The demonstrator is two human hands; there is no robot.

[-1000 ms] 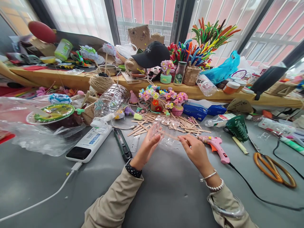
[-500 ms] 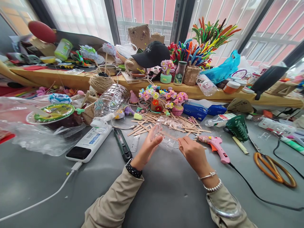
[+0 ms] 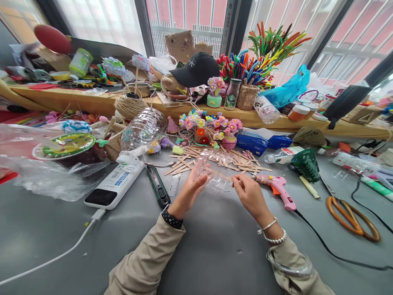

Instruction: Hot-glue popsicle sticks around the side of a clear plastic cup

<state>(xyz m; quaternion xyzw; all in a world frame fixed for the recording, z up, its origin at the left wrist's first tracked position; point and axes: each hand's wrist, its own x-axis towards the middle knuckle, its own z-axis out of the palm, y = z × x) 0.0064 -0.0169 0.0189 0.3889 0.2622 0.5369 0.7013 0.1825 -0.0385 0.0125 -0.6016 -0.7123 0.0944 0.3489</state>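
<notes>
Centre of frame: the right hand (image 3: 250,194) pinches a stick (image 3: 222,175) before clear plastic (image 3: 217,187); the left hand (image 3: 193,189) touches the plastic, its grip indeterminable. Right of centre, a glue gun (image 3: 278,189) lies on the desk (image 3: 211,254).

Both forearms angle inward, so the wrists sit closer together than the elbow ends. Left hand (image 3: 194,186)'s kinda upright, thumb on the near side; right hand (image 3: 249,191)'s knuckles-up, thumb and index pinched.
</notes>
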